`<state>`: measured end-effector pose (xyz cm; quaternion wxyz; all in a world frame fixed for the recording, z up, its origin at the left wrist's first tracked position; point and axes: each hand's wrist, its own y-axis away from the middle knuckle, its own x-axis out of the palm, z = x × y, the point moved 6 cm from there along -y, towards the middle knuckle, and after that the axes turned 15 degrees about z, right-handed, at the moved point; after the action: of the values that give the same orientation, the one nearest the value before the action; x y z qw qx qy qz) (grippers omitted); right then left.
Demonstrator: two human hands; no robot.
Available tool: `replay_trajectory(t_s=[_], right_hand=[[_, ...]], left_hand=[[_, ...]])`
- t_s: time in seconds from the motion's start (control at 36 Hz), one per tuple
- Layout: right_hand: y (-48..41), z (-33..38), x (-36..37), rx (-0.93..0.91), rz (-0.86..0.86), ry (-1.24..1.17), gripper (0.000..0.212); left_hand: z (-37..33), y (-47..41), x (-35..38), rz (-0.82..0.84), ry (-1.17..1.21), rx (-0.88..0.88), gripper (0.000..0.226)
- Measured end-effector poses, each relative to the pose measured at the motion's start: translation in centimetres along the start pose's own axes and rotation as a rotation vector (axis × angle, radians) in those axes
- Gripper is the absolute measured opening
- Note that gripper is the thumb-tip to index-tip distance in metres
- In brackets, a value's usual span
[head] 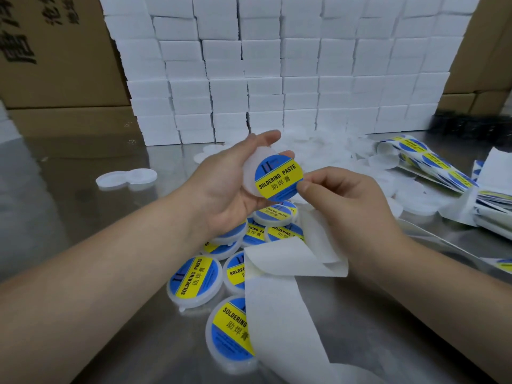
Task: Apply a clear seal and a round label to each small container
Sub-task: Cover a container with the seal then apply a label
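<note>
Left hand (221, 184) cups the container (250, 173); right hand (340, 200) fingers (304, 187) pinch the round label (278, 177) at its right edge, seemingly half-stuck.

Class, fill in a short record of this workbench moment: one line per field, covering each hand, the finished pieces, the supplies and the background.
Left hand: holds a white container
Right hand: pinches the round label against it
Finished pieces: labelled containers piled on the metal table
Supplies: label sheets at right; empty backing strip in front
Background: stacked white boxes
</note>
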<state>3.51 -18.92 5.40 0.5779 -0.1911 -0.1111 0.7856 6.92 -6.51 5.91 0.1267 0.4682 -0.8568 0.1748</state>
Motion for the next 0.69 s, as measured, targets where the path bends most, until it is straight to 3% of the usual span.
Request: replay_trajectory(t_s=[0.14,0.33,0.5,0.69], right_hand=[[0.1,0.1,0.1,0.002,0.012,-0.019,0.034],[0.1,0.2,0.1,0.016,0.016,-0.011,0.028],[0.1,0.3,0.1,0.021,0.009,0.015,0.031],[0.1,0.3,0.1,0.023,0.014,0.003,0.032]], left_hand=[[0.1,-0.1,0.1,0.002,-0.018,0.033,0.032],[0.5,-0.1,0.4,0.072,-0.011,-0.015,0.052],[0.4,0.3,1.3,0.153,-0.053,0.05,0.032],[0.5,0.1,1.1,0.159,-0.134,0.12,0.028]])
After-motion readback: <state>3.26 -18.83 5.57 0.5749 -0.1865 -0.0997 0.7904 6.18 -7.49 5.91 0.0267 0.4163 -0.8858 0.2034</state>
